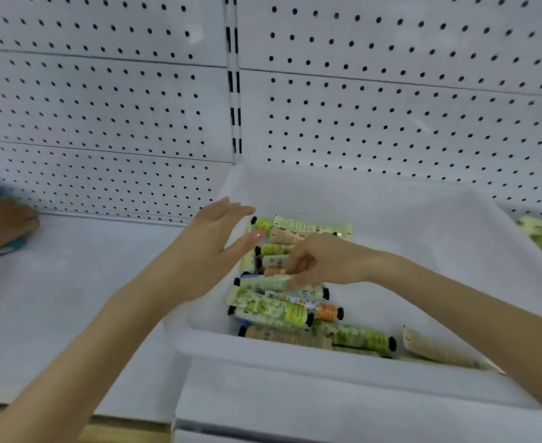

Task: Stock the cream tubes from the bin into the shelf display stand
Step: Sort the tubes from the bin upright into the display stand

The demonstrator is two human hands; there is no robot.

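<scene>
White bin (pixel 359 199) on the shelf (pixel 71 282) holds the cream tubes (pixel 282 314) heaped loosely; your right hand (pixel 324 260) curls its fingers round a pale tube (pixel 260 282) atop the pile, while your left hand (pixel 218 231) hovers above the bin's left rim, fingers straight.

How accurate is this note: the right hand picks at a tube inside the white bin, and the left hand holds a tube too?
Wrong on the left hand: the head view shows it open, fingers straight, above the white bin's left rim, holding nothing. The right hand does pick at a tube inside the bin.
</scene>
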